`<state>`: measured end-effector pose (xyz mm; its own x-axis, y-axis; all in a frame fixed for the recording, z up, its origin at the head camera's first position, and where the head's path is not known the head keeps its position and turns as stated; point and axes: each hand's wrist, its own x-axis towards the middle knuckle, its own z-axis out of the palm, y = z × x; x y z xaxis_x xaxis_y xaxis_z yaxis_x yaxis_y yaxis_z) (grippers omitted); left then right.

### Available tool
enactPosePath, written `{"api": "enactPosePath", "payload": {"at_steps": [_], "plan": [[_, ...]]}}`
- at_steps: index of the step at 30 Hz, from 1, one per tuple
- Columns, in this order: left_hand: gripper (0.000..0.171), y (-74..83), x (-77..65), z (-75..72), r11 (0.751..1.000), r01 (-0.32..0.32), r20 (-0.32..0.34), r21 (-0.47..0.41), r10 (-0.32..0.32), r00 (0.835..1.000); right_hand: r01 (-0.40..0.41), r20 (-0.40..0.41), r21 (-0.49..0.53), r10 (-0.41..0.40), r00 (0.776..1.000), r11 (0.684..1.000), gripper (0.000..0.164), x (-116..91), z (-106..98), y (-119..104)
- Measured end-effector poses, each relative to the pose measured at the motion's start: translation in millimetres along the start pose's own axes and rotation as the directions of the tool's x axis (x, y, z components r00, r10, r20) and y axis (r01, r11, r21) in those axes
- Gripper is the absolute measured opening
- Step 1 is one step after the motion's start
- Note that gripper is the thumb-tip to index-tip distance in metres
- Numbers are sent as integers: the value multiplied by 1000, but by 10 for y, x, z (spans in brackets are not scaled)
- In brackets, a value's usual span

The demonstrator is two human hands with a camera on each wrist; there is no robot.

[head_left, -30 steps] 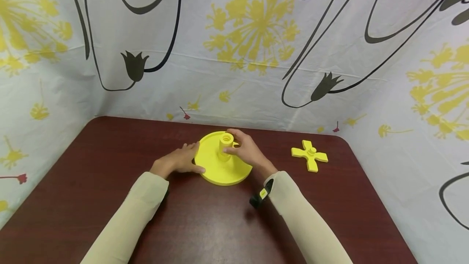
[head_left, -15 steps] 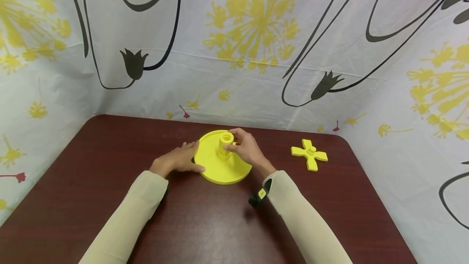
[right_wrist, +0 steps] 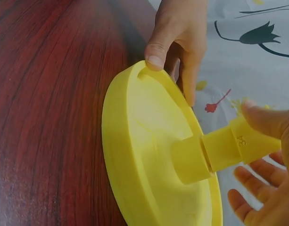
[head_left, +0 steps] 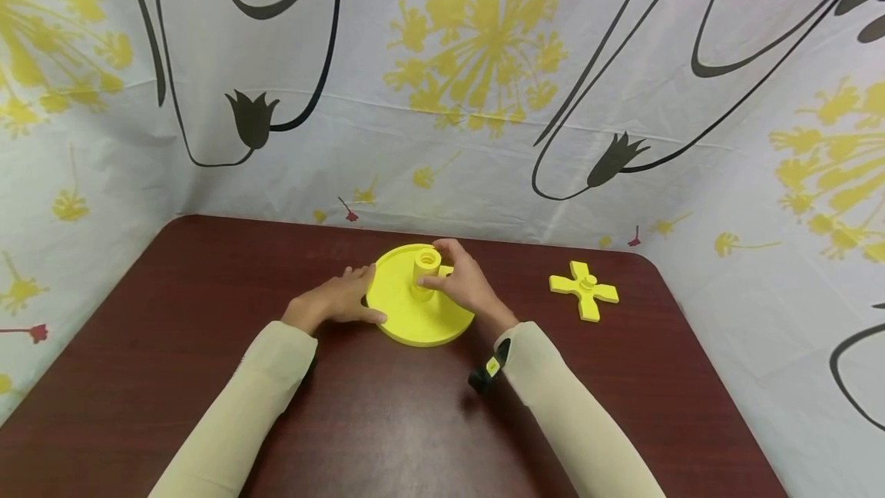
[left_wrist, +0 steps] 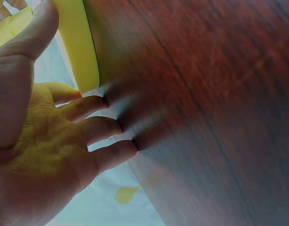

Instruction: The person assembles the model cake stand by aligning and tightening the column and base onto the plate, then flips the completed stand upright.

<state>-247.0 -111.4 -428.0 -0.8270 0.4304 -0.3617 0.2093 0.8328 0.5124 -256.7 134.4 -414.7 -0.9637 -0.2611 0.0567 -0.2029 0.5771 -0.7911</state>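
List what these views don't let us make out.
Yellow disc, head view: underside hidden by its own top face.
Yellow post, right wrist view: far end hidden by the right hand, itself cut off by the right edge.
Its marking, right wrist view: too small to read surely.
Cross piece, head view: underside hidden by its top.

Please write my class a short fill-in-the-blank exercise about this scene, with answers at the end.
1. The round disc is coloured ____.
2. The hand holding the upright post is the person's ____ one.
3. The cross-shaped piece lying on the table has ____ arms.

Missing words: yellow; right; four.
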Motion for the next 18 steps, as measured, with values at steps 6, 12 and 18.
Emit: {"api": "enactPosePath", "payload": {"at_steps": [6,12,18], "plan": [[106,7,3,2,1000,0,3,4,0,1000,69,78,122,-78,994,990,69,10,-36,13],[106,10,2,4,1000,0,7,5,0,1000,68,92,183,-86,992,981,61,29,-50,22],[106,-6,11,12,1000,-2,7,3,2,1000,75,59,160,-85,995,984,53,24,-38,24]]}}
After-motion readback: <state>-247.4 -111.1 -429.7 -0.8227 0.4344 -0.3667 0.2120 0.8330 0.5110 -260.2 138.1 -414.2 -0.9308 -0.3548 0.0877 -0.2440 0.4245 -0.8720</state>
